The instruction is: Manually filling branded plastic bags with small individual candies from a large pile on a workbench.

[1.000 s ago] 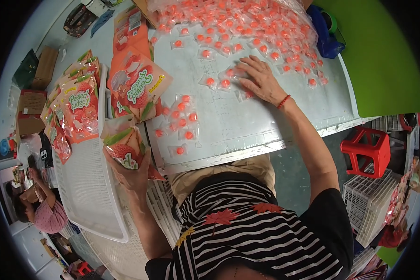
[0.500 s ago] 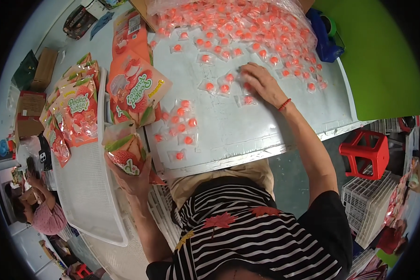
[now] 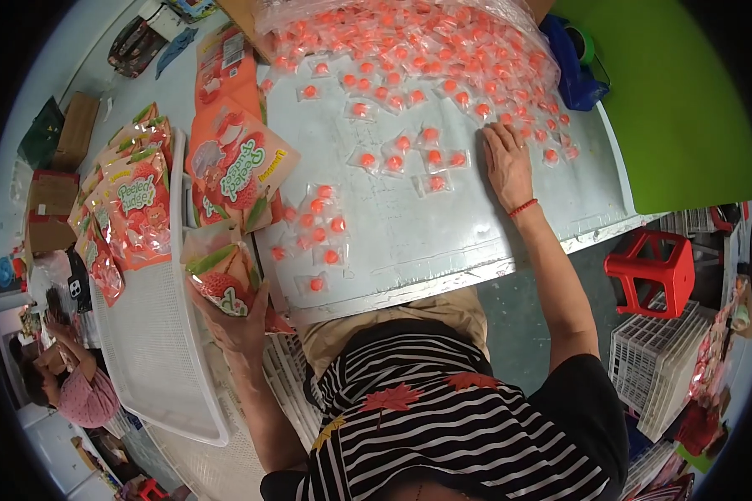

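Note:
My left hand (image 3: pixel 241 327) grips a standing candy pouch (image 3: pixel 223 280), pink-orange with fruit and green leaves printed on it, just off the table's left corner. My right hand (image 3: pixel 508 163), with a red bracelet on its wrist, rests palm down on the table with fingers stretched toward the front edge of a big heap of wrapped candies (image 3: pixel 443 50). Nothing shows in those fingers. Left of it lies a loose group of clear-wrapped red candies (image 3: pixel 434 157). A further cluster of candies (image 3: pixel 318 224) sits near the table's left edge, beside the pouch.
Flat pouches (image 3: pixel 234 163) overlap along the table's left side. Filled pouches (image 3: pixel 138 192) stand in a white plastic tray (image 3: pixel 154 351). A blue tape dispenser (image 3: pixel 578 79) stands right of the heap. A red stool (image 3: pixel 652 274) is at the right; another person (image 3: pixel 88 392) is at far left.
My right hand has moved right, from the loose candy group to the heap's edge. Candies it covered now lie in view with that group. My left hand keeps holding the pouch.

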A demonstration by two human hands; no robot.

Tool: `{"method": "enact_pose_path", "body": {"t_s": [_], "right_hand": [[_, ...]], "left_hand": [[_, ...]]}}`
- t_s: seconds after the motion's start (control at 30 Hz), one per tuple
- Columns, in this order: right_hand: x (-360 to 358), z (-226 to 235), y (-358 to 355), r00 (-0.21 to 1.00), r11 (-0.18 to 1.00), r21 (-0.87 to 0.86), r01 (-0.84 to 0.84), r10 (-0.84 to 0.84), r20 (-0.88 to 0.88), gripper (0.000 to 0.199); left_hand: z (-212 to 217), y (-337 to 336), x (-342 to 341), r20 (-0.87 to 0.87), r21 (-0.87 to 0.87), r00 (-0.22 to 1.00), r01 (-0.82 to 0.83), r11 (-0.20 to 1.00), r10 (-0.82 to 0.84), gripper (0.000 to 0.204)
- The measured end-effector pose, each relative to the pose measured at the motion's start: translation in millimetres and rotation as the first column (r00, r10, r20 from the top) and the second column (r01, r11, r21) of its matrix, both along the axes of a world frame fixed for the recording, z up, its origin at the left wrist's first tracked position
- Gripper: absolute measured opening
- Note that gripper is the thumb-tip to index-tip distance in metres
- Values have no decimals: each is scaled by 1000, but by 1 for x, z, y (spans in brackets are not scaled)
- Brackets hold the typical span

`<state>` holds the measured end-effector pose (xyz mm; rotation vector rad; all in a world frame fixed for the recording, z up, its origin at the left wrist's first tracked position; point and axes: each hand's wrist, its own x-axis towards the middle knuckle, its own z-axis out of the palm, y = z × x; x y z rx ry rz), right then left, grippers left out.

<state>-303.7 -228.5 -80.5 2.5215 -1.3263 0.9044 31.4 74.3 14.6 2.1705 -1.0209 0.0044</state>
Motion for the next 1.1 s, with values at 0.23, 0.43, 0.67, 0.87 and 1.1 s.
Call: {"method": "enact_pose_path", "body": {"t_s": [0.23,0.43,0.67,0.87,1.1], "right_hand": [[-10,1,-6,998,998,20,-61,60,5,32],[54,19,1,878,863,450,-228,-17,478,45],[117,25,49,976,956,197,-216,209,53,48],[140,25,66,929,912,230,-339,363,-68,46],[151,26,57,858,837,276,-473,509,-72,41]], "left_hand": [[-3,5,1,92,-55,995,50,997,-45,102],[2,-2,-2,11,-20,999,44,999,-44,108],[4,9,4,1,-46,1000,25,999,-25,107],[17,3,-2,209,-3,964,169,986,-165,103],[9,-26,2,325,179,865,341,923,-382,98]]}}
